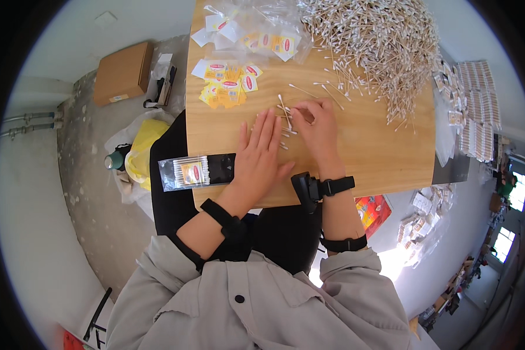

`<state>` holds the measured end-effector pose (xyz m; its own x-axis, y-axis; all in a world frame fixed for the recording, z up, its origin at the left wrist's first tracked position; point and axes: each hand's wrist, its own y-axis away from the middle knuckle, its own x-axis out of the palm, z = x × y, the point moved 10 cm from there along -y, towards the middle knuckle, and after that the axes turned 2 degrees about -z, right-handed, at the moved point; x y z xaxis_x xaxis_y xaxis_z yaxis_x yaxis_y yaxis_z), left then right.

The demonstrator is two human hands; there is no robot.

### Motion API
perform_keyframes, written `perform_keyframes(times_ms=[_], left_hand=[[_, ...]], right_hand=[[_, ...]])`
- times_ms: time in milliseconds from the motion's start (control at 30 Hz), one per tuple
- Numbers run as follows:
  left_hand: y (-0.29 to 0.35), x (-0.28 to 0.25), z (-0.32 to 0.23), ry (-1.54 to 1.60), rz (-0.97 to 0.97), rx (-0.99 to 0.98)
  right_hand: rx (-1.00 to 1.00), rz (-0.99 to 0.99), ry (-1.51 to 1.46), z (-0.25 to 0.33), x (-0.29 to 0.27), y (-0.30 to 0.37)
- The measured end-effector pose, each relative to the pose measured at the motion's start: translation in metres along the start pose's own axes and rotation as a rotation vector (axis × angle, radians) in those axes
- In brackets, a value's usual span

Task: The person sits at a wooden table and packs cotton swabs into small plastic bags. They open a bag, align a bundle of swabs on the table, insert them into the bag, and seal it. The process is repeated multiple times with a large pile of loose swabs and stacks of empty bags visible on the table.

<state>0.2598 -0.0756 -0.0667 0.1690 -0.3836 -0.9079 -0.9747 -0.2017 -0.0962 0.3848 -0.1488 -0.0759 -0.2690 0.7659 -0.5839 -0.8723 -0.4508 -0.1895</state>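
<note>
My left hand [256, 153] lies flat on the wooden table [356, 151], its fingers stretched out and resting on or beside a few loose cotton swabs [287, 119]. Close to its right, my right hand [318, 129] has thumb and forefinger drawn together at the same swabs. Whatever is between those fingertips is hidden. A clear pack of cotton swabs [184, 173] with a yellow and red label lies left of my left wrist, partly over the table's near edge. Beside it, a black rectangular item [221, 168] reaches under the left hand.
A large heap of cotton swabs [379, 46] covers the far right. Yellow labels [224, 84] and clear bags [268, 23] lie far left. Stacked packs [478, 108] stand beyond the right edge. A cardboard box [122, 73] and yellow bag [147, 149] are on the floor at left.
</note>
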Motion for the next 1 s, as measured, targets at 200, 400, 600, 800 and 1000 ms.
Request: perform_keyframes(times_ms=[200, 400, 600, 800, 1000], left_hand=[[-0.004, 0.015, 0.006, -0.094, -0.004, 0.003], [0.0, 0.017, 0.006, -0.108, -0.028, 0.022], [0.012, 0.016, -0.002, -0.126, 0.061, 0.11], [0.002, 0.018, -0.005, -0.109, 0.045, 0.099], [-0.008, 0.022, -0.001, -0.138, 0.068, 0.11]], right_hand=[[-0.077, 0.015, 0.106, 0.008, 0.001, 0.005], [0.078, -0.028, -0.005, -0.005, -0.011, -0.003], [0.077, -0.009, 0.141, -0.022, -0.026, -0.003], [-0.01, -0.065, -0.005, -0.01, -0.018, 0.004], [0.102, -0.111, 0.174, -0.011, -0.027, -0.015]])
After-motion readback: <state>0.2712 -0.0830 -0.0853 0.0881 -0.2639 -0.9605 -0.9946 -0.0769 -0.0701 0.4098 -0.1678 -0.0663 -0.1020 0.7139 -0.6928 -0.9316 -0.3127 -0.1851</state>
